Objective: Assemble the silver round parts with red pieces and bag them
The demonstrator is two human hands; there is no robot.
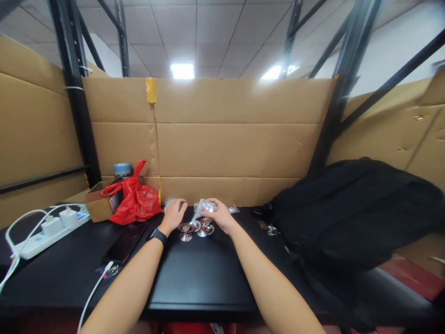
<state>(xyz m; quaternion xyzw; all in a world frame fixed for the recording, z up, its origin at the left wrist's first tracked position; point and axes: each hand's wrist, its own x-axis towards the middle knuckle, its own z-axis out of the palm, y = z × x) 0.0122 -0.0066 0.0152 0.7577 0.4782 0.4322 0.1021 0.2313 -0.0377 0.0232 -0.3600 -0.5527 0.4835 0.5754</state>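
Observation:
In the head view my right hand point(220, 215) grips a crinkled clear plastic bag point(205, 207), thumb and fingers closed on its right side. Shiny material shows inside the bag, too small to name. Just below it, several round silver metal discs point(195, 226) with red marks at their centres lie in a loose cluster on the black table point(205, 273). My left hand point(174, 216), with a dark watch point(159, 236) on the wrist, rests left of the discs. Its fingers are loosely curved, thumb apart, and nothing shows in it. Another clear bag point(169, 202) lies partly hidden behind it.
A red plastic bag point(137, 202) and a small cardboard box point(99, 204) stand at left, near a phone point(125, 243) and a white power strip point(38, 242). A black backpack point(354, 213) covers the right side. Cardboard panels point(229, 148) close off the back.

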